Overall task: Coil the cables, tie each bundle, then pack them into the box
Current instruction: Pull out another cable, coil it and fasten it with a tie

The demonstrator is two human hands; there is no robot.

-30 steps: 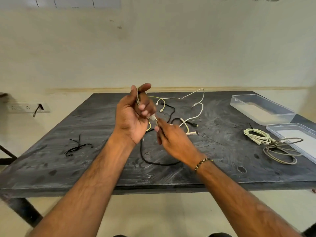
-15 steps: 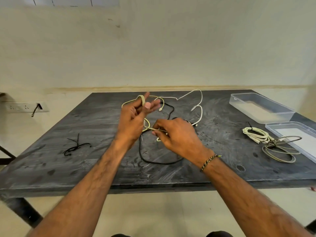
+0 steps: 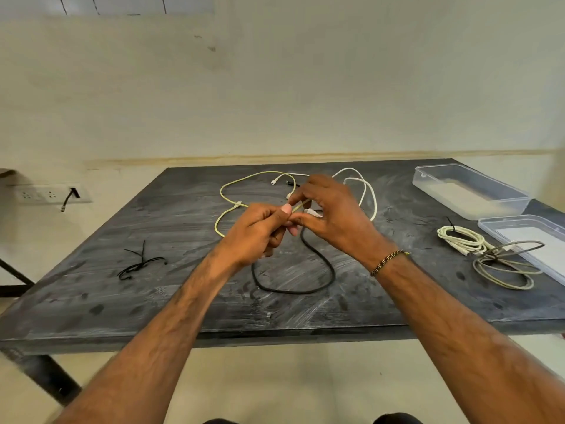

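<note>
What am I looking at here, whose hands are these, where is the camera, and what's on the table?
No machine: a person's bare hands, filmed from a camera on their head looking down. The left hand and right hand both pinch a yellow cable above the dark table. A black cable and a white cable lie loose. At right sit two coiled bundles, an open clear box and its lid. Black ties lie left.

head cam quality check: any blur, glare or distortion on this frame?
Head view: soft, even light, with no hard shadows; a dull sheen on the scuffed table; wide-angle bowing along the table's front edge; slight softness on the left hand and right hand; the yellow cable stays readable.
</note>
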